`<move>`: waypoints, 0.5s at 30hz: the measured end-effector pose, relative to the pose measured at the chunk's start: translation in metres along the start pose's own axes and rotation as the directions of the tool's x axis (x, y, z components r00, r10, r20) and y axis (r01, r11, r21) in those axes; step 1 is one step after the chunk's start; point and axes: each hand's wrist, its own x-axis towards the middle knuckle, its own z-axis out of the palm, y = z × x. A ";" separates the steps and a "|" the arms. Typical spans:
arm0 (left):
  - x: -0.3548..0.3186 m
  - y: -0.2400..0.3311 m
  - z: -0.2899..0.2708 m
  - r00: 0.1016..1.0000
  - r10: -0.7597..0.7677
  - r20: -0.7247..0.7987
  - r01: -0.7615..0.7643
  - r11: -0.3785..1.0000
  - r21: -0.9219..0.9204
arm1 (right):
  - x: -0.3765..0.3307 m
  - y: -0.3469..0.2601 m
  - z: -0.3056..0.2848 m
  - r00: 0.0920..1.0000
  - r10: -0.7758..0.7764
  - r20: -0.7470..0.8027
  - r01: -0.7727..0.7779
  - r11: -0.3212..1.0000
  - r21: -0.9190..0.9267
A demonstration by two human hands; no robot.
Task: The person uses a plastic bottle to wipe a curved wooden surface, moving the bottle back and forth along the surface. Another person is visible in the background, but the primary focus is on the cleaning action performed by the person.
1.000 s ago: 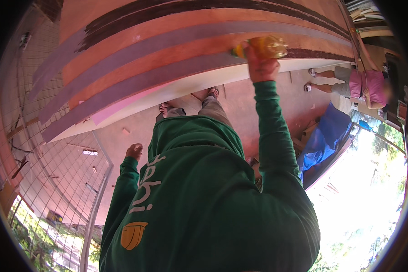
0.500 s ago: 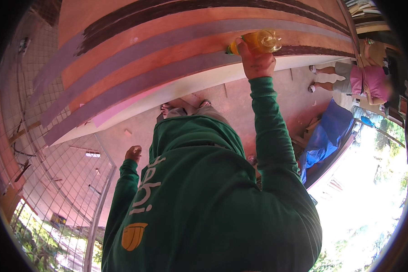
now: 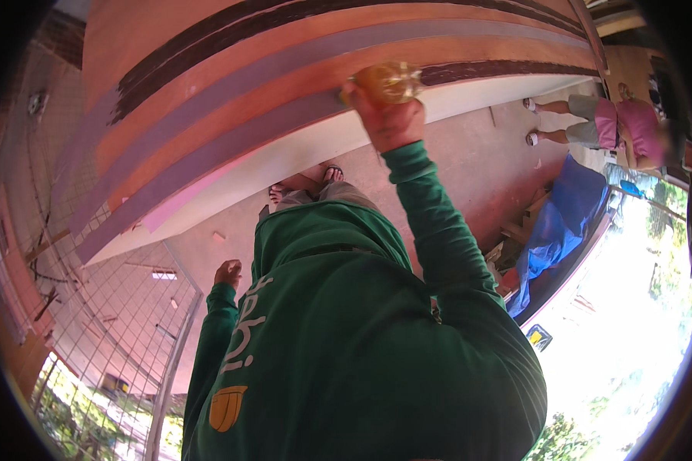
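Right hand (image 3: pixel 392 119) clenched around yellow sponge (image 3: pixel 388 81) against striped wall (image 3: pixel 231 115); left hand (image 3: pixel 227 273) loosely curled, well apart.

Crumpled amber-yellow translucent wad (image 3: pixel 386 81), pressed against the orange and purple striped wall (image 3: pixel 231 115), raised high

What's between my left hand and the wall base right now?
In the head view, only bare reddish floor lies between the left hand and the white wall base. The hand hangs free, touching nothing.
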 end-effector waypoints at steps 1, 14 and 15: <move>0.000 -0.006 0.004 0.999 -0.042 0.000 0.042 0.994 -0.098 | 0.002 -0.005 -0.001 0.998 -0.016 0.057 0.017 1.000 -0.026; -0.020 0.001 0.067 0.998 -0.055 0.036 0.063 0.966 -0.252 | 0.092 0.126 -0.119 0.967 0.172 -0.189 -0.170 0.985 0.026; -0.026 0.016 0.072 0.998 -0.060 0.012 0.061 0.975 -0.216 | 0.083 0.128 -0.105 0.975 0.121 -0.185 -0.094 0.985 0.146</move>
